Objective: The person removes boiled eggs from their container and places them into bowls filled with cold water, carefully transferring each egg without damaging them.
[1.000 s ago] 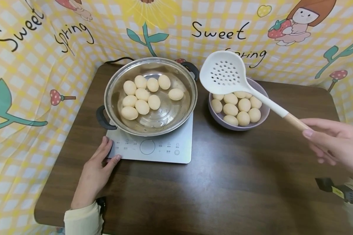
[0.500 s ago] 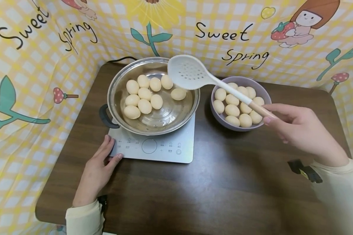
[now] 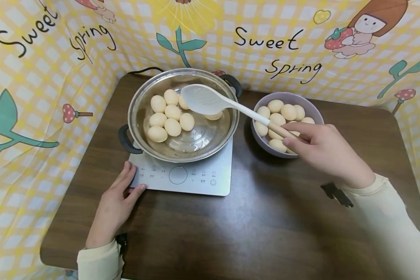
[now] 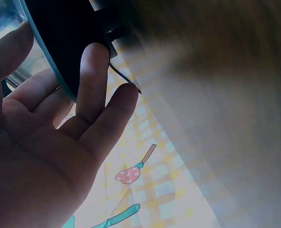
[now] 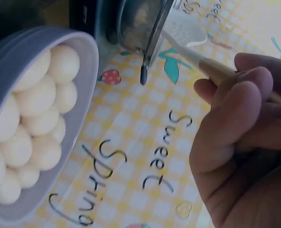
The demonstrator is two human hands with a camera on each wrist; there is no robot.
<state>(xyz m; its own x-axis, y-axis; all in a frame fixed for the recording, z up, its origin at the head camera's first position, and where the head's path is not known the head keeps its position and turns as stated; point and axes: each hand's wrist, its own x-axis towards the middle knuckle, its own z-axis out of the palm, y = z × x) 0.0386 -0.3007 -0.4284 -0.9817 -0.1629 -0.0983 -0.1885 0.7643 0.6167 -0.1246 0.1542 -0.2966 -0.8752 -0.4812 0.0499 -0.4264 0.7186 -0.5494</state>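
My right hand [image 3: 322, 151] grips the wooden handle of a white slotted spoon [image 3: 204, 99] in the head view. The spoon's bowl is tilted above the water in the steel pot [image 3: 210, 149] and overlaps some of the eggs [image 3: 172, 127]. That pot stands on a white induction cooker [image 3: 213, 186]. At the cooker's front left corner, my left hand [image 3: 113, 200] holds the edge between thumb and fingers; the left wrist view shows the fingers against its dark underside [image 4: 66, 45]. Beneath my right hand is a purple bowl [image 3: 264, 147] of eggs [image 5: 35, 95].
The brown table [image 3: 248, 233] has a checked, printed cloth [image 3: 252, 19] hung behind it and at its sides. Two black handles jut from the pot, one a side handle [image 3: 126, 140] near my left hand. A black cord [image 3: 145, 70] runs behind the pot.
My right hand has carried the slotted spoon leftwards from above the purple bowl to over the pot, lowering and tilting it. The left hand stays on the cooker.
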